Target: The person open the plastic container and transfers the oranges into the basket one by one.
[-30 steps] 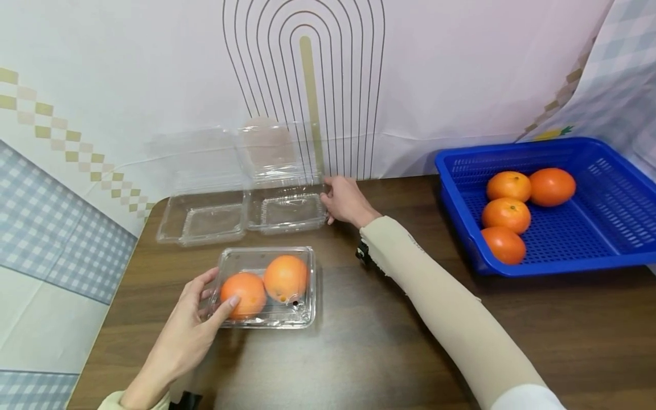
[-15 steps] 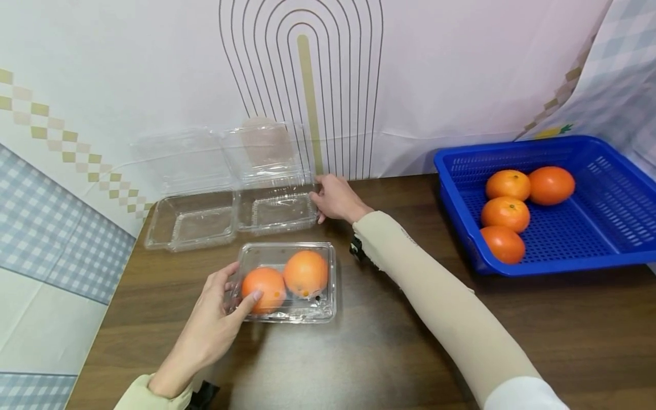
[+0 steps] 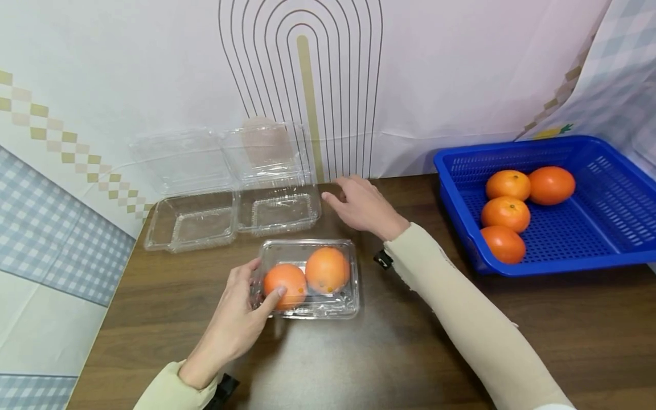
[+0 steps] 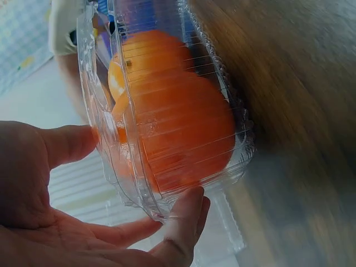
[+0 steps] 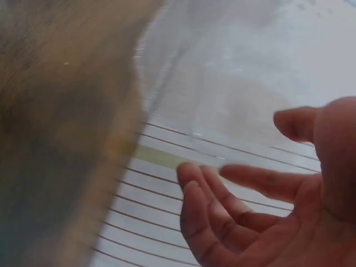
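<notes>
My left hand (image 3: 237, 310) grips the left end of a closed clear plastic clamshell box (image 3: 335, 310), thumb on the lid and fingers at the side. Two oranges lie inside, a left one (image 3: 285, 286) and a right one (image 3: 327, 270); the left wrist view shows an orange (image 4: 178, 128) through the ribbed wall. To the right of two empty clamshells with raised lids, my right hand (image 3: 366, 206) hovers with relaxed fingers and nothing in them. The nearer of these is the right clamshell (image 3: 279, 213), a small gap away; beside it stands the left clamshell (image 3: 205, 222).
A blue plastic basket (image 3: 569, 266) stands at the right with several oranges (image 3: 506, 214) along its left side. Behind the brown wooden table (image 3: 400, 353) hangs a patterned cloth (image 3: 420, 74), close to the raised lids.
The filled box has slid right with my left hand. My right hand first shifted the empty clamshells slightly left, then let go and drew back to the right.
</notes>
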`<state>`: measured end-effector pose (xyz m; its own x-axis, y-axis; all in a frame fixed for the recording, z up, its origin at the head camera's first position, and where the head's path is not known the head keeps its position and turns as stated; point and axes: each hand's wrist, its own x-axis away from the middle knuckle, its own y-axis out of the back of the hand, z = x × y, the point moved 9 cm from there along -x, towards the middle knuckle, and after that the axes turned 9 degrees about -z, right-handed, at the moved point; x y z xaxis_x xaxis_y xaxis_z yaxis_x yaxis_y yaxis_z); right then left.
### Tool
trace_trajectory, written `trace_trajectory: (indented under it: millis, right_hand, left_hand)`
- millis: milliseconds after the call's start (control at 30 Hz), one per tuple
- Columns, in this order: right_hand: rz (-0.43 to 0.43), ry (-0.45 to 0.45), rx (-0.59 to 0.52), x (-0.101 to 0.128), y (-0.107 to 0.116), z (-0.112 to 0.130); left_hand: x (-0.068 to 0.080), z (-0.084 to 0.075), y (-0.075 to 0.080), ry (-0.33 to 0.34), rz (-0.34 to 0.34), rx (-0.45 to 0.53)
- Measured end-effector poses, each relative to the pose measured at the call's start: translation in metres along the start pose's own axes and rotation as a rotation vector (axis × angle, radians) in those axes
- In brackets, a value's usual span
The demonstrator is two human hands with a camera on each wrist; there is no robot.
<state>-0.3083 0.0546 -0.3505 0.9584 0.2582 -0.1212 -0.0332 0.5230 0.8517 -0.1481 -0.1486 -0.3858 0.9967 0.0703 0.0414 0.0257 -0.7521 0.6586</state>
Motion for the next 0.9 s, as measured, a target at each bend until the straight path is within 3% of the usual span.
trace_trajectory:
  millis: [267,400,533,667,900]
  right_hand:
    - [0.051,0.173,0.057,0.065,0.031,0.019]
    - [0.111,0.274,0.083,0.099,0.033,0.015]
    - [0.216,0.311,0.05,0.126,0.025,0.004]
    - [0.263,0.347,0.027,0.139,0.018,-0.004]
    - [0.159,0.405,0.131,0.144,0.022,-0.01]
  left_hand:
    - [-0.006,-0.014,-0.017,-0.01,-0.003,-0.026]
    - [-0.009,-0.023,-0.027,-0.023,-0.008,-0.035]
    - [-0.012,-0.032,-0.035,-0.049,-0.02,-0.037]
    - [-0.013,-0.041,-0.042,-0.074,-0.004,-0.023]
    - [-0.01,-0.05,-0.06,-0.063,0.118,0.018]
